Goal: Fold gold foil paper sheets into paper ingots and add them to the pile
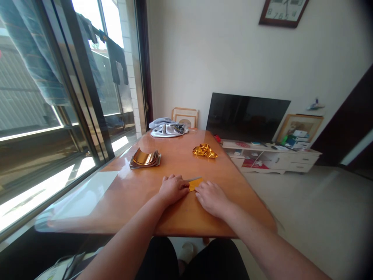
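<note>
A small folded sheet of gold paper (195, 184) lies on the wooden table (175, 214) in front of me, with a grey edge showing along its top. My left hand (174, 189) rests at its left side, fingers curled, fingertips on the paper. From the right, my right hand (212, 197) presses its fingers onto the opposite side. Parts of the sheet are hidden beneath both hands. Farther left sits a stack of shiny gold sheets (145, 158), its top curling up. Crumpled or folded gold foil pieces (205, 151) lie beyond my right hand.
A heap of grey and white cloth (168, 128) is at the table's far end. Sliding windows (72, 77) run along the left. A television (247, 118) stands on a low white cabinet (279, 160) at the right, past the table's edge. A clock (283, 12) hangs above.
</note>
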